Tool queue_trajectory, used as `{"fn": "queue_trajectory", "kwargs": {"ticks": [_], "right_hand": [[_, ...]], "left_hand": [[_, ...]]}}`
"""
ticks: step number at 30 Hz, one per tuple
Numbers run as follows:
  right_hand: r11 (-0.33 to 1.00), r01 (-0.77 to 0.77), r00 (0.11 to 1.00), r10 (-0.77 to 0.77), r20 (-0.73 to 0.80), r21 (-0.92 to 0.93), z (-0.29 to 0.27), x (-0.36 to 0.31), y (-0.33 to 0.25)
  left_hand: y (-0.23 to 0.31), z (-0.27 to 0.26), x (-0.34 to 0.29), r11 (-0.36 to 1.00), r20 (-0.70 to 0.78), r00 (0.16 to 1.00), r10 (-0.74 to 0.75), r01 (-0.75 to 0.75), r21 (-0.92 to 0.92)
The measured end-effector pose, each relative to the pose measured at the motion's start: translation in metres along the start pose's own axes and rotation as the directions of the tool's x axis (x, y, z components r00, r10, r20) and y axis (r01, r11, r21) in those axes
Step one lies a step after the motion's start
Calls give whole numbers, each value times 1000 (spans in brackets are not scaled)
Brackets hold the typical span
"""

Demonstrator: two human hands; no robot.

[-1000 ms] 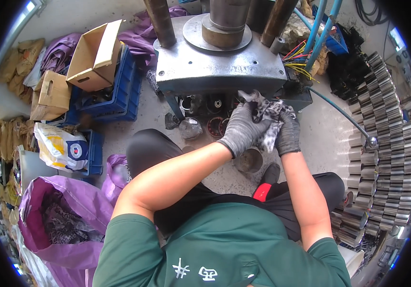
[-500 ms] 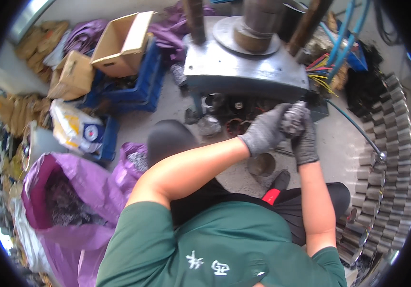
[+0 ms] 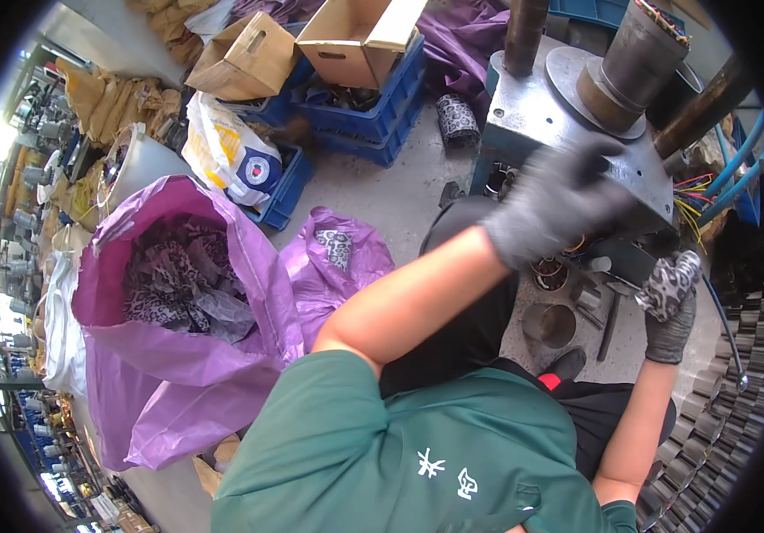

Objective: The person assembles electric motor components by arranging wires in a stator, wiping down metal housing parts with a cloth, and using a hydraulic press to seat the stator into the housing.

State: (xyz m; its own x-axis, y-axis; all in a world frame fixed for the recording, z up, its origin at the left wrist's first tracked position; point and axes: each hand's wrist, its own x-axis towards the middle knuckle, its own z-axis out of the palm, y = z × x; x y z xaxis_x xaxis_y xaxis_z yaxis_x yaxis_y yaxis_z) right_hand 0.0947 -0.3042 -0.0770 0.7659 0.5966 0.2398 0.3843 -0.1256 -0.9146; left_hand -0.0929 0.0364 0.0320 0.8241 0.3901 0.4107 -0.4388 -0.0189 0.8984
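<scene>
The press (image 3: 577, 133), a grey steel block with thick columns, stands on the floor ahead of the seated person and fills the upper right of the view. To the left a big purple bag (image 3: 178, 293) gapes open, stuffed with leopard-print cloth scraps, with blue crates (image 3: 373, 115) and cardboard boxes (image 3: 249, 58) behind it. Rows of metal cylinders (image 3: 720, 417) curve along the right edge. The left hand (image 3: 560, 209), in a grey glove, is lifted across the press's front with its fingers spread loose, gripping nothing. The right hand (image 3: 671, 311), also gloved, has its fingers closed around a wad of spotted rag (image 3: 666, 284), held low just right of the press base. Beneath the press lie wound motor parts (image 3: 551, 271) and a small metal cup (image 3: 549, 324). Judging from this, the step in hand looks like wiping, with the rag bunched and ready. The next move would call for bringing rag and part together, the free left hand steadying the piece so that the cloth bears firmly on it.
</scene>
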Motion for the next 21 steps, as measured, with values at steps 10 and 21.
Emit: {"fn": "queue_trajectory", "kwargs": {"ticks": [10,21], "right_hand": [[878,-160,975,212,-67,452,-4,-21,21],[726,-365,931,278,237,583,43,-18,-50]], "left_hand": [[-206,-328,-207,-262,-735,401,-547,752,605],[-211,-314,-261,-152,-118,153,-981,-232,961]]}}
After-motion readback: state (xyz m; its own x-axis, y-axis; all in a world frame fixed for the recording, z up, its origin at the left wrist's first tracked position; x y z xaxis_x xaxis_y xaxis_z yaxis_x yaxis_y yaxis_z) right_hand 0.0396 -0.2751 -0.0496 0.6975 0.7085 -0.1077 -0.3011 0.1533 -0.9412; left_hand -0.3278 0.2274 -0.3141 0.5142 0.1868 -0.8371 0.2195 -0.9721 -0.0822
